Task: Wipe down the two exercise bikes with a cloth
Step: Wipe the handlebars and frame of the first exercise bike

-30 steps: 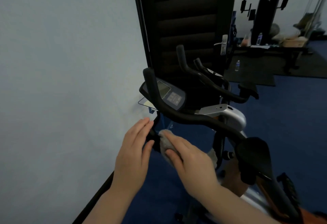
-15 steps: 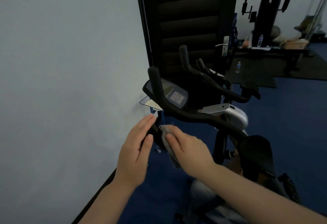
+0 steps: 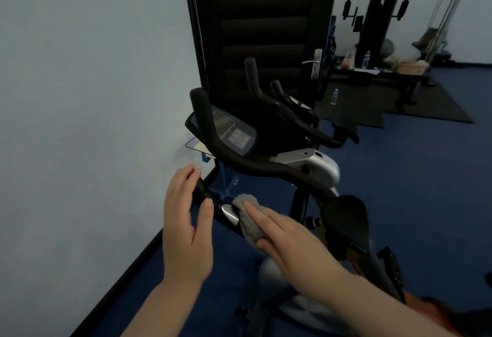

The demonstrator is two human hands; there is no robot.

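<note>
From the head camera, the right hand [image 3: 290, 240] presses a grey cloth [image 3: 249, 219] around the near handlebar [image 3: 226, 212] of the closer exercise bike [image 3: 314, 171]; the forefinger lies along the top of the cloth and the thumb shows under its lower edge, so the cloth is pinched against the bar. Just left of that grip, a bare stretch of the bar with a shiny metal patch shows between the two hands. Left of it again, the left hand [image 3: 186, 219] rests against the outer end of the same bar with straight fingers and the thumb near the bar; it holds nothing, and I judge it is only steadying the bar.

Up and beyond the cloth sits the bike's console [image 3: 234, 132], with the other handlebar curving from the console down toward the black saddle [image 3: 346, 216], which is to the right of the cloth hand. Beyond the console, a second bike [image 3: 287, 112] stands against a dark door [image 3: 263, 30], well away from both hands.

As for progress, the wiping is on one handlebar of the first bike. Nothing shows whether the console, saddle or frame have been wiped. The second bike has no hand or cloth near it, so it looks to be left to do. I judge that much of the task remains.
</note>
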